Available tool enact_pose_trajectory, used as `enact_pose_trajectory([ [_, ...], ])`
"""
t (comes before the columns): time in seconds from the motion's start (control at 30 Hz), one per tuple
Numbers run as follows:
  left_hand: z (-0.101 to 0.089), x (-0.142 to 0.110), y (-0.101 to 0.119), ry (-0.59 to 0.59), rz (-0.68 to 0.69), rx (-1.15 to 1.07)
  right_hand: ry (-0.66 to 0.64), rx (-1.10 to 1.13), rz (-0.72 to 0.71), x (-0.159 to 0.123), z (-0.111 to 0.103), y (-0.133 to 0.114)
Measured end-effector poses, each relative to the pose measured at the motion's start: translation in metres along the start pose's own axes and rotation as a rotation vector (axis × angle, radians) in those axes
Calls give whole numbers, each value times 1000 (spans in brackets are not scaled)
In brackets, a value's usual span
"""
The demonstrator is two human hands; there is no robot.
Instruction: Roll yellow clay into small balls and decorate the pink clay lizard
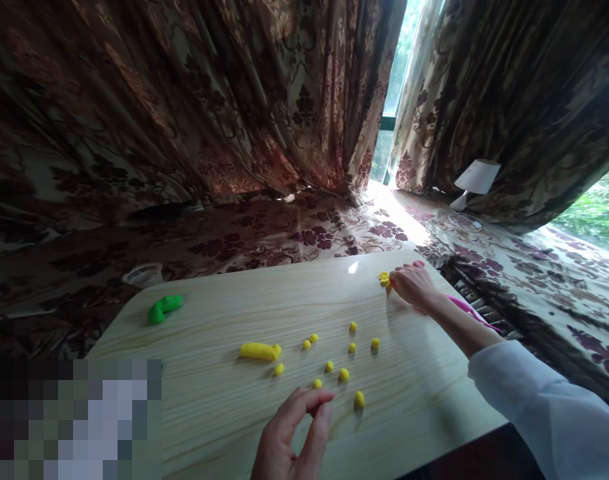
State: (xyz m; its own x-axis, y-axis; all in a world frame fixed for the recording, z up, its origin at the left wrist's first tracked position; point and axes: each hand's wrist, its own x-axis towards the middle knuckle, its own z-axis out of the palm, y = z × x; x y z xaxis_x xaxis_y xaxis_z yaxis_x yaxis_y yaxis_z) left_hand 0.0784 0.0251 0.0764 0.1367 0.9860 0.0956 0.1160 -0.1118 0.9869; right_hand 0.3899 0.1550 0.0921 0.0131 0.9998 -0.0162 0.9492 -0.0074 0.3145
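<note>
My left hand (297,437) is over the near edge of the wooden-look board, its thumb and forefinger curved together in a pinch. Whatever may be between those fingertips is too small to make out. Just beyond it lies a small yellow clay ball (317,384). Farther off, at the board's far right, the fingers of my right hand (415,287) are closed beside a yellow flower-like clay piece (385,278); the hand hides what they grip. Several more yellow balls (343,375) are scattered between the hands. A yellow clay roll (259,351) lies to their left.
A green clay lump (164,309) rests on the left of the board (214,300). Some pink material (467,310) shows behind my right forearm. A clear container (143,275) stands past the left corner. Farther back are a white lamp (478,177) and patterned curtains (284,100).
</note>
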Motion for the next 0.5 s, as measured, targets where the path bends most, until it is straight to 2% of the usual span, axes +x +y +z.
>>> enact_pose_trajectory([
  [0.5,2,-2,-1,-48,-17,-39,-37,-54,-23,-2,5,5],
])
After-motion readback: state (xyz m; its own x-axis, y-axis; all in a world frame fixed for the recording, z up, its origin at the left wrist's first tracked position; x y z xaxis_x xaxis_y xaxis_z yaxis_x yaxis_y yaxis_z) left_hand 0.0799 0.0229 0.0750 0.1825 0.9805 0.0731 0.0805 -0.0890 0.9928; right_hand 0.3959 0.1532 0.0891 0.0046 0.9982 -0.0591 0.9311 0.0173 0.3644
